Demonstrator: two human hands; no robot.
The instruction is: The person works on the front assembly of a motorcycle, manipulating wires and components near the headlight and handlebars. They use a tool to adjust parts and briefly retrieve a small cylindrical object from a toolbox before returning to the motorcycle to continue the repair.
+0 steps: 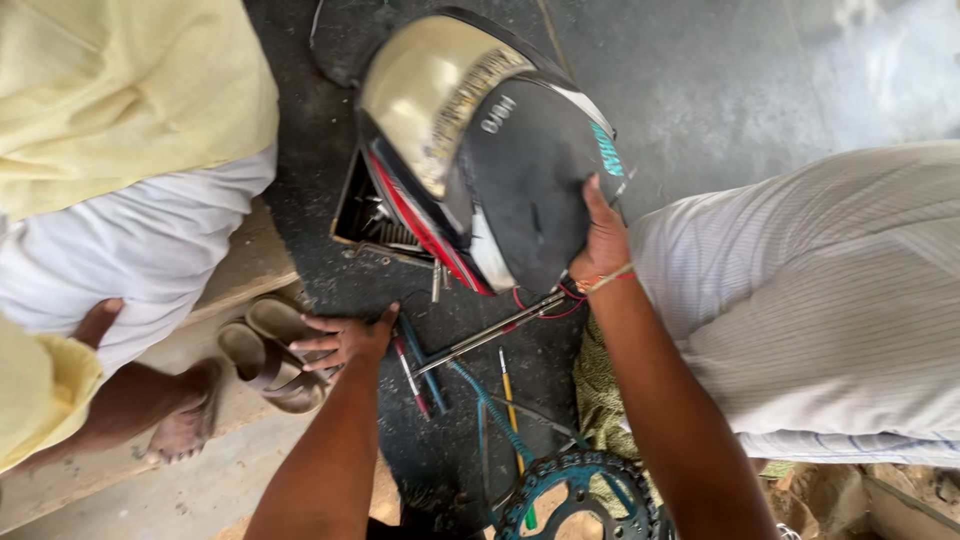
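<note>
My right hand point(603, 238) grips the lower right edge of a black motorcycle headlight cowl point(520, 160) with a reflective visor and red stripes, tilted up off the dark floor. My left hand point(345, 340) rests flat on the floor with fingers spread, beside several screwdrivers point(412, 372) and touching the edge of a brown sandal point(270, 355). Red wires hang from the cowl near my right wrist.
A metal tool tray point(372, 222) lies under the cowl. A long metal rod point(490, 333) and a teal-tinted chain sprocket point(580, 495) lie on the floor. A person in a yellow shirt and white cloth sits at left, bare foot point(185, 425) by the sandals. My white-clad knee point(820, 300) is at right.
</note>
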